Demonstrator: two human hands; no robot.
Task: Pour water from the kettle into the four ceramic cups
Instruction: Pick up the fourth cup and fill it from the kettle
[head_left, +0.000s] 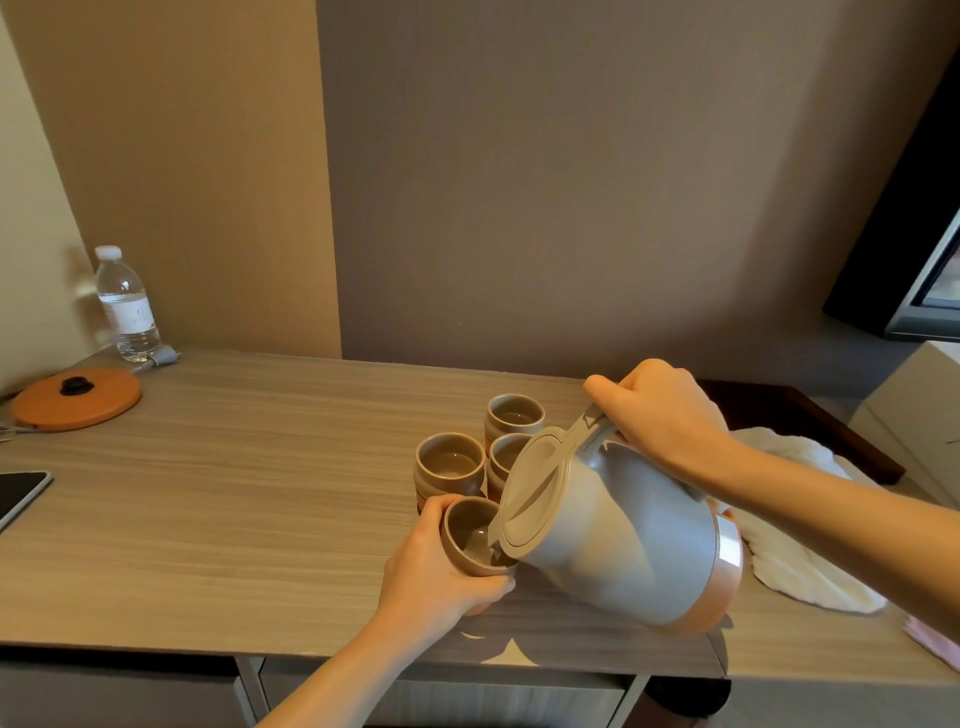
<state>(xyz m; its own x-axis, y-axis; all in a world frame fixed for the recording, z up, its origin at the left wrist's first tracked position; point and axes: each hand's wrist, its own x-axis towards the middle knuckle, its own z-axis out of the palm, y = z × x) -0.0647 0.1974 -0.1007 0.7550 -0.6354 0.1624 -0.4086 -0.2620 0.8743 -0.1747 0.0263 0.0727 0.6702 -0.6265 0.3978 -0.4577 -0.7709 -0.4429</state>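
Nearest item: my left hand (436, 566), fingers curled round the closest cup (470, 540) and tilting it slightly toward the spout at the front of the desk (234, 493). The kettle (623, 545) is directly to the right of it, off the surface and tipped well over. Its spout sits at the cup's rim, and a pale stream appears to run inside. My right hand (660, 415) is clenched round the kettle handle, with the thumb lying along the top.

Assessment of the pour: the spout should sit over the cup's centre. The tilt should be eased back before the level nears the rim, and the left hand should steady the cup rather than lift it. The lid appears closed.

Behind this are three further cups (451, 462), clustered and touching or nearly so. Each seems to hold water already, so I judge this to be the last fill.

Count:
- Cups: four.
- Kettle: one.
- White towel (810, 571): one, to the right.
- Phone (21, 496): one, at the left edge.
- Orange kettle base (78, 397): one, at far left.
- Water bottle (127, 306): one, behind the base and capped.
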